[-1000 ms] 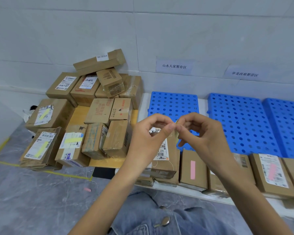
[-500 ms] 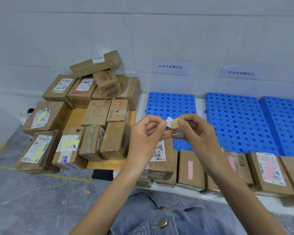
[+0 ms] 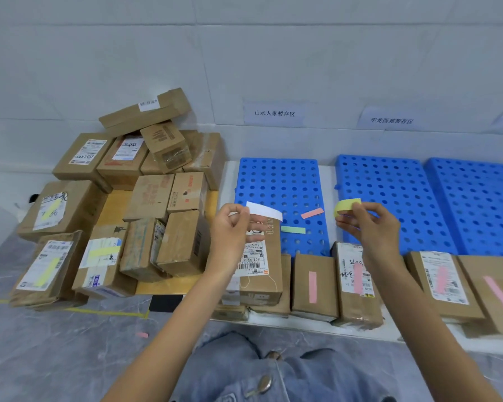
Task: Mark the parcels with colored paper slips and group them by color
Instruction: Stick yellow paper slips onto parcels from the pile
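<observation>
The marking step is in hand: the left hand [image 3: 233, 224] pinches a white backing strip [image 3: 264, 210], the right hand [image 3: 369, 224] pinches the yellow slip [image 3: 346, 205] at its 11 o'clock, which next likely needs pressing flat onto the unmarked parcel [image 3: 259, 265] at the left hand's 6 o'clock.

Wall [image 3: 244, 53]: white tiles, 12 o'clock.
Left sign [image 3: 274, 113]: paper sheet with printed characters, on the wall, 12 o'clock.
Right sign [image 3: 391, 121]: same kind, 1 o'clock.
Blue panels [image 3: 384, 192]: three, pierced with round holes, flat, side by side, 1 to 3 o'clock.
White platform [image 3: 328, 181]: under the panels.
Wooden board [image 3: 109, 206]: 9 o'clock.
Floor [image 3: 55, 343]: grey marbled, 7 o'clock.
Yellow tape [image 3: 105, 313]: line on the floor, 8 o'clock.
Denim [image 3: 230, 372]: 6 o'clock, with metal button [image 3: 262, 384].
</observation>
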`<state>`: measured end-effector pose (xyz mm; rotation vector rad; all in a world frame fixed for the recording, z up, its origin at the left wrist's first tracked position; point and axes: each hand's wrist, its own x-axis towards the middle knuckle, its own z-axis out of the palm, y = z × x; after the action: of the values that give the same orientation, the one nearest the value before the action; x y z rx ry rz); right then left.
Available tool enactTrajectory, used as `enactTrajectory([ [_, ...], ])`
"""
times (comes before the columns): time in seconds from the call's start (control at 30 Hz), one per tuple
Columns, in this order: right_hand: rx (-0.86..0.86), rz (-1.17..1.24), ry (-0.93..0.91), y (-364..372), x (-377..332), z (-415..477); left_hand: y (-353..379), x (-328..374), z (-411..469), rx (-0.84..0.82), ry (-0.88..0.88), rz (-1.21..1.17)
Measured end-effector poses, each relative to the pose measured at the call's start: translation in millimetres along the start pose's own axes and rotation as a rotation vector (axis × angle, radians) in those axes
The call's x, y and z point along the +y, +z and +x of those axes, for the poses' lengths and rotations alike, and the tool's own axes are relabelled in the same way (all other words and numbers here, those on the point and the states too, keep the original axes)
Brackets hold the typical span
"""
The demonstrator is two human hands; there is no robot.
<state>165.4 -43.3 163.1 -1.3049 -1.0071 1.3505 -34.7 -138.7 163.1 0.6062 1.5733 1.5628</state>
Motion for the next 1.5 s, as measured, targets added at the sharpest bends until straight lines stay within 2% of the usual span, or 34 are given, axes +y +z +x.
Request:
enactTrajectory([
  [0.07, 0.106, 0.045, 0.014, -18, 6, 11, 5, -9, 8, -0.035, -0.045, 0.058],
  [0.17, 0.153, 0.047, 0.023, -29, 13, 19, 26, -24, 10, -0.233, -0.176, 0.119],
  [0.23, 0.144, 0.049, 0.014, -29, 16, 19, 42, -34, 13, -0.321, -0.211, 0.162],
  [0.37, 0.085, 0.004, -0.042, -25, 20, 12, 58, -47, 25, -0.395, -0.222, 0.339],
  [0.47, 0.0, -0.089, -0.121, -20, 24, 6, 54, -47, 28, -0.404, -0.147, 0.396],
  [0.53, -0.086, -0.192, -0.224, -13, 25, -1, 48, -43, 26, -0.365, -0.111, 0.326],
  [0.7, -0.364, -0.464, -0.532, 26, 37, -22, 34, -30, 19, -0.385, -0.292, -0.05],
  [0.8, -0.522, -0.661, -0.688, 43, 51, -25, 22, -31, 15, -0.287, -0.317, -0.162],
  [0.87, -0.603, -0.654, -0.629, 49, 55, -25, 11, -32, 14, -0.201, -0.283, -0.148],
  [0.93, -0.661, -0.55, -0.417, 53, 55, -27, -2, -36, 15, -0.155, -0.25, -0.118],
  [1.0, -0.604, -0.42, -0.238, 58, 56, -25, -14, -39, 15, -0.127, -0.233, -0.123],
  [1.1, -0.531, -0.412, -0.269, 67, 59, -23, -22, -42, 9, -0.114, -0.207, -0.089],
  [1.3, -0.532, -0.453, -0.345, 92, 62, -15, -25, -51, 0, -0.134, -0.014, 0.083],
  [1.37, -0.547, -0.493, -0.348, 100, 67, -8, -32, -61, 0, -0.094, 0.152, 0.329],
  [1.43, -0.585, -0.538, -0.368, 107, 72, -4, -42, -74, 2, -0.05, 0.4, 0.714],
  [1.5, -0.629, -0.569, -0.378, 113, 78, -2, -51, -86, 3, -0.074, 0.613, 0.964],
])
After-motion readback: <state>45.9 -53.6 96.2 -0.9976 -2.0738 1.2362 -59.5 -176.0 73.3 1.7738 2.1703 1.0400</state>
